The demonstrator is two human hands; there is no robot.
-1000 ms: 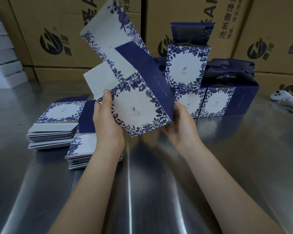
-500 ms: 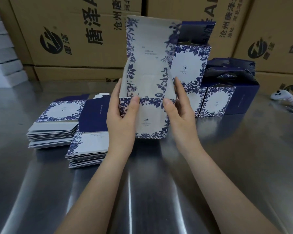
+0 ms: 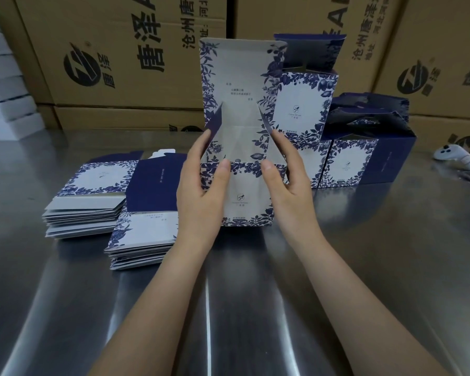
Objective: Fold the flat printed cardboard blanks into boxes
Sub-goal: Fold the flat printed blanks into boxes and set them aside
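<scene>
Steel desk (image 3: pixel 228 308), forearms enter from the bottom edge. Box (image 3: pixel 242 198) stands upright mid-desk. Left grip (image 3: pixel 201 185) and right grip (image 3: pixel 288 183) are not clenched: straight fingers press its sides, thumbs on its front rim. Versus half a second ago, the navy side flaps have tipped inward and the inside shows; the lid flap stays up. Two stacks of flat blanks (image 3: pixel 144 234) lie left. Finished boxes (image 3: pixel 345 164) behind, partly hidden. Brown cartons (image 3: pixel 120 63) cut off. White device (image 3: pixel 456 158) far right, unclear.
</scene>
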